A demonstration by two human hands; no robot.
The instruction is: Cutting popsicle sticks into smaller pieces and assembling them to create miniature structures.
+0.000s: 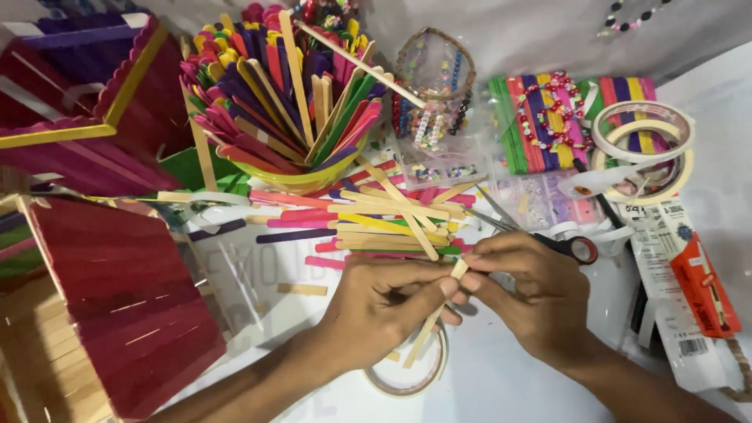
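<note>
I see my left hand (384, 301) & right hand (525, 294) both pinching 1 plain flat wooden craft stick (435, 315) (long axis diagonal, top end pointing upper-right), above a tape roll (407, 374).

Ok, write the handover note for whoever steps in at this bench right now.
Left hand: pinching a plain stick at its upper part.
Right hand: pinching the same stick's top end.
Stick slants down over a tape roll on the table.
Loose sticks lie just beyond the hands; a yellow cup full of sticks behind them; scissors by the right hand.
Done: red stick panel at left.
Left: this stick is unattached.
</note>
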